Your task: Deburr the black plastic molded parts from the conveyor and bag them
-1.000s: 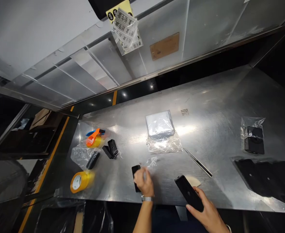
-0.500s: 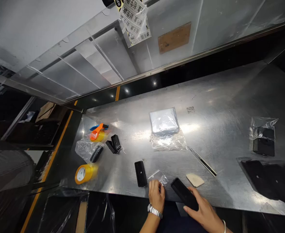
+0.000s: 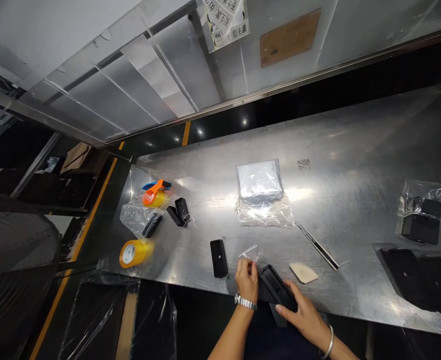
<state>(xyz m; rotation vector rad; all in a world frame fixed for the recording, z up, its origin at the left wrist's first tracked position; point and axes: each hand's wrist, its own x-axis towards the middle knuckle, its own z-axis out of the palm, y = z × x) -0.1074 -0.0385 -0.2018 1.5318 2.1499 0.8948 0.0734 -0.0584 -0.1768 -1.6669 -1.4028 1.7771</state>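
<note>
My left hand (image 3: 247, 278), with a watch at its wrist, is closed at the near edge of a small clear bag (image 3: 251, 251); what its fingers pinch is too small to make out. My right hand (image 3: 305, 312) grips a long black case (image 3: 278, 288) by its lower end, hollow side up and tilted. To the left of my hands a second black case part (image 3: 218, 258) lies on the metal table (image 3: 198, 240). A cream wedge-shaped piece (image 3: 303, 273) rests to the right of the held case.
Tweezers (image 3: 317, 245) lie right of a stack of clear bags (image 3: 260, 181). Tape rolls (image 3: 133, 253), an orange tape cutter (image 3: 155, 191) and black parts (image 3: 178, 212) are at left. Bagged black cases (image 3: 422, 220) and dark pieces (image 3: 406, 275) sit at right.
The view has shifted a little. The held case has come closer to my left hand, and my left hand's fingers now overlap the small clear bag's near part.
</note>
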